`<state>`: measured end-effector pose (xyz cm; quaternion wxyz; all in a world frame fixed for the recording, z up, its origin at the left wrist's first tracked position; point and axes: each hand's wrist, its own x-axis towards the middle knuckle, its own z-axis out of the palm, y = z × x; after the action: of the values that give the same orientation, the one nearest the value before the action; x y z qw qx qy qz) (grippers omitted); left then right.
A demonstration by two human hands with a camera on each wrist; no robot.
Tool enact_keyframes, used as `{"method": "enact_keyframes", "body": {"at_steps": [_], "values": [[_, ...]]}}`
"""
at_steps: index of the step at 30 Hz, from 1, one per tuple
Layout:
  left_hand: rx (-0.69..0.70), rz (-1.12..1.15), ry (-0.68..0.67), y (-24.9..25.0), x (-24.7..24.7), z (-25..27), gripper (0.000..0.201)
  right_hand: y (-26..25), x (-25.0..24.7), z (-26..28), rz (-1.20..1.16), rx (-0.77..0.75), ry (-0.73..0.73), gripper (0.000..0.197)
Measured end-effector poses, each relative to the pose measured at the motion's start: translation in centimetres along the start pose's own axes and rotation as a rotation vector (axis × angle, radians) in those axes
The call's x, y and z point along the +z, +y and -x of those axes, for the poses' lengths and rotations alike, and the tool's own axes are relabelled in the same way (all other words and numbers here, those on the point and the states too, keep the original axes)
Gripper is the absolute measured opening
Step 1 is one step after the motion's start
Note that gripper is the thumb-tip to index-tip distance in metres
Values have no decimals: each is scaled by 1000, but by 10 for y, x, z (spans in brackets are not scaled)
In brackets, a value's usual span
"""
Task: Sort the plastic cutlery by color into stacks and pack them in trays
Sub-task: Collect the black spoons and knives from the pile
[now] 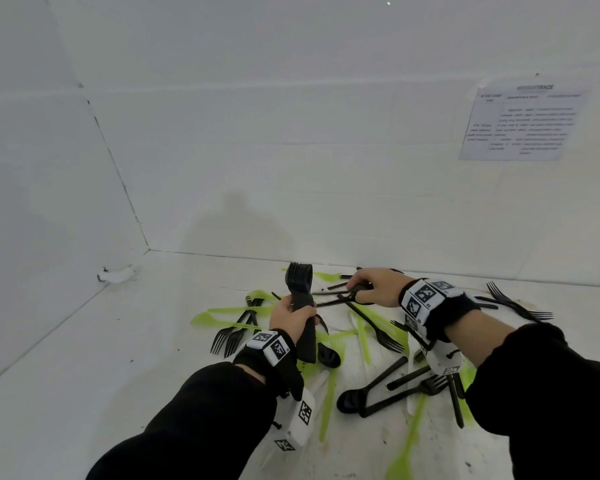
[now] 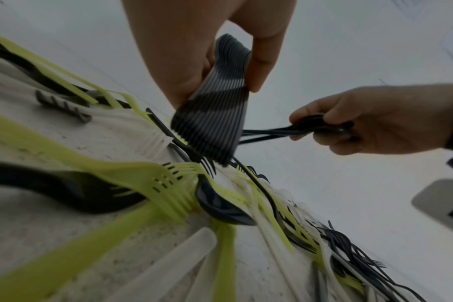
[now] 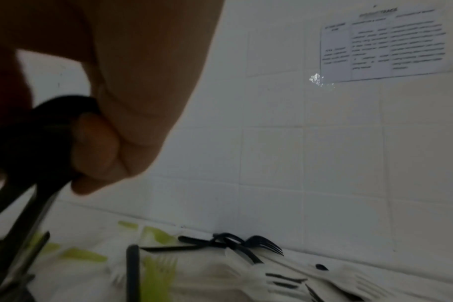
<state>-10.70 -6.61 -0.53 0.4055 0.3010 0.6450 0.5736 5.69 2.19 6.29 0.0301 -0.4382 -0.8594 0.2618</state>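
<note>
My left hand [image 1: 291,315] grips a thick stack of black forks [image 1: 302,306], held upright with the tines up; the stack's ribbed handle ends [image 2: 210,122] show in the left wrist view. Just to its right, my right hand [image 1: 368,285] pinches a few loose black cutlery pieces [image 1: 336,294] by their heads, their handles pointing left toward the stack. The same pieces [image 3: 26,163] appear dark and blurred under my right fingers. Below both hands lies a mixed pile of green [image 1: 329,393], black [image 1: 371,393] and white cutlery on the white table [image 1: 84,375].
White tiled walls close the table at the back and left. A printed paper sheet [image 1: 523,123] hangs on the back wall at the right. More black forks [image 1: 513,303] lie at the far right. A white lump [image 1: 115,275] sits at the left wall's foot.
</note>
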Motion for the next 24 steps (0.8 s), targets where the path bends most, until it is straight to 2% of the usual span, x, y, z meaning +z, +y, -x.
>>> {"method": "enact_keyframes", "body": {"at_steps": [5,8,11,15,20,24], "values": [[83,-122,21,2,5,5,18,-16,-19,13,22,52,-215,16],[75,-152,-26,3,9,10,18,-22,-20,15,163,22,-316,28],[24,-103,-125,7,15,18,19,-24,-18,16,172,-7,-281,32],[21,-85,-172,7,21,25,28,-21,-16,21,88,23,-262,26],[-24,-35,-219,8,25,31,7,-12,-20,26,-117,-10,-185,21],[-56,-27,-246,9,32,35,14,0,-16,26,-251,-36,-58,19]]}}
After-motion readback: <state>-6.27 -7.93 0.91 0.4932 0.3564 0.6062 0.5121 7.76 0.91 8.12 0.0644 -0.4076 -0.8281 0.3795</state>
